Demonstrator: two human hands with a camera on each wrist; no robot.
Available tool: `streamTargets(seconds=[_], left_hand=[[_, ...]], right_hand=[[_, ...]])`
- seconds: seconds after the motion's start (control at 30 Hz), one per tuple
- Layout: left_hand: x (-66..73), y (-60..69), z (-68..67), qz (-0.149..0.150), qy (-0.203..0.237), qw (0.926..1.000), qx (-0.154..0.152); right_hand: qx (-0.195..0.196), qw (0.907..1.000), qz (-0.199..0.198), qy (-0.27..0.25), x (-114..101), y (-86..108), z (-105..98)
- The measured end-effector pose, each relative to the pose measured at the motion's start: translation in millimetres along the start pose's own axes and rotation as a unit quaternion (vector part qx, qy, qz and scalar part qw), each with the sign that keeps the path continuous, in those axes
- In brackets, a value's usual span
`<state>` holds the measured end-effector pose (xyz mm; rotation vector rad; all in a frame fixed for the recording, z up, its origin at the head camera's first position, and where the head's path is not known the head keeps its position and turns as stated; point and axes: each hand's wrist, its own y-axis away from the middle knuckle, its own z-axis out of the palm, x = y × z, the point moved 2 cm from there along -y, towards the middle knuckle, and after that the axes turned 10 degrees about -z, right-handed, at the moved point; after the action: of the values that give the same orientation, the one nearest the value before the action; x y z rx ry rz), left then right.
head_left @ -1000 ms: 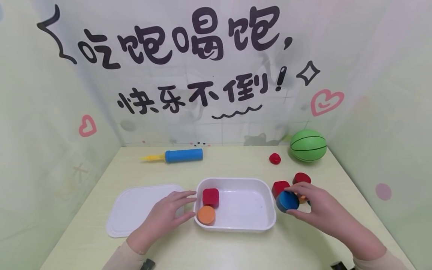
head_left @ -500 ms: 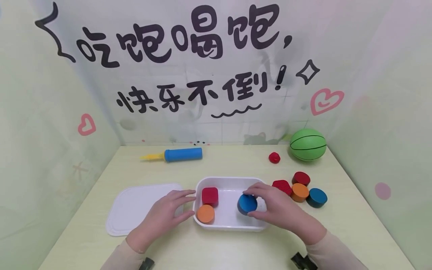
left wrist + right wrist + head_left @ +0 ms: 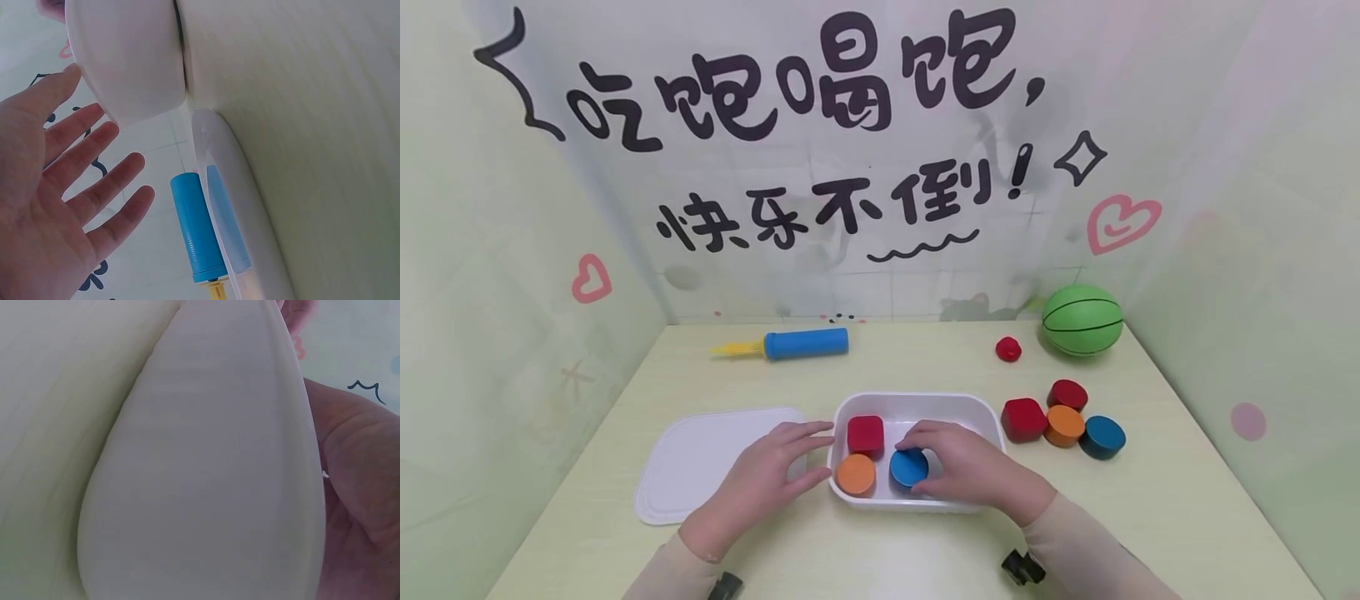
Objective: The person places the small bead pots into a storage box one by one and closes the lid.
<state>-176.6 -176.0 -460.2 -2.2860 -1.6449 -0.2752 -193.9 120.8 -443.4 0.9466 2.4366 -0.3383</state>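
My right hand pinched the blue disc in the white tray, near the orange disc | my left hand spread, ungripping, at the tray's rim

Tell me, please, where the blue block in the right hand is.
In the head view, the blue block is inside the white box, right of the orange block there.

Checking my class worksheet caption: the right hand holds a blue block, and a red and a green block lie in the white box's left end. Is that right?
Not quite: the head view shows an orange block, not a green one, beside the red block in the white box. The right hand does hold the blue block.
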Motion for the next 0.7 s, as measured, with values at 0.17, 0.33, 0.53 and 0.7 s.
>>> streamTargets(seconds=[0.17, 0.33, 0.53, 0.7], left_hand=[[-0.2, 0.1, 1.0, -0.004, -0.001, 1.0000, -0.002], [-0.7, 0.2, 2.1, -0.014, 0.005, 0.9999, -0.009], [-2.0, 0.2, 3.4, -0.013, 0.006, 0.9999, -0.010], [-2.4, 0.1, 3.6, -0.014, 0.006, 0.9999, -0.006]], right_hand=[[-0.018, 0.9998, 0.004, -0.007, 1, -7.7, 4], [-0.035, 0.9991, 0.011, -0.022, 2, -12.8, 7], [-0.040, 0.9986, 0.013, -0.032, 3, -14.7, 10], [-0.038, 0.9988, 0.016, -0.027, 2, -13.4, 8]])
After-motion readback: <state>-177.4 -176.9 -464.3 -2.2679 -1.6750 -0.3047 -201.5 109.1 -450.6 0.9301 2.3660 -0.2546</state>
